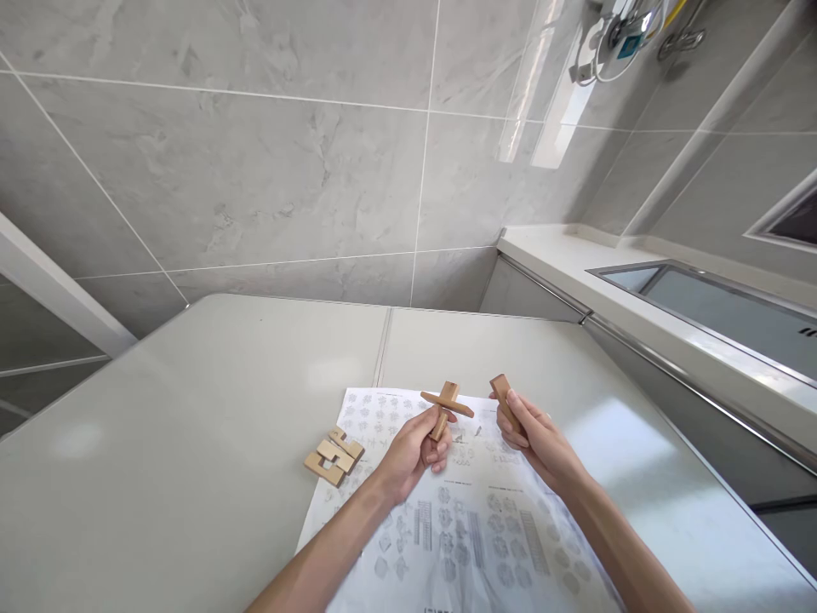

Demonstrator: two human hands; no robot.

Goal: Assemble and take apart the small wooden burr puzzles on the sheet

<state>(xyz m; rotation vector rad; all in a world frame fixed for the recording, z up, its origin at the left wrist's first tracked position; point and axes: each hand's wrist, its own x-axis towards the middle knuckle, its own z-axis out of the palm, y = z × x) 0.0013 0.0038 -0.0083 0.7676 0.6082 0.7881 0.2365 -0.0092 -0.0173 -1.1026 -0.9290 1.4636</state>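
Observation:
My left hand point(414, 449) is closed around a small group of crossed wooden puzzle pieces point(449, 392), one lying across another. To its right, my right hand point(533, 426) pinches a single wooden puzzle piece point(501, 392), held tilted and apart from the group. Beneath both hands lies a printed instruction sheet point(440, 545) with rows of small grey diagrams. Several notched wooden pieces point(335, 456) rest side by side at the sheet's left edge, left of my left hand. The fingers hide part of the held pieces.
The pale table point(210, 443) has a seam point(383, 345) running toward its far edge. Behind it stands a grey tiled wall point(287, 170). On the right, a white counter point(549, 255) holds a sink point(715, 315). A device with cables point(629, 42) hangs at the upper right.

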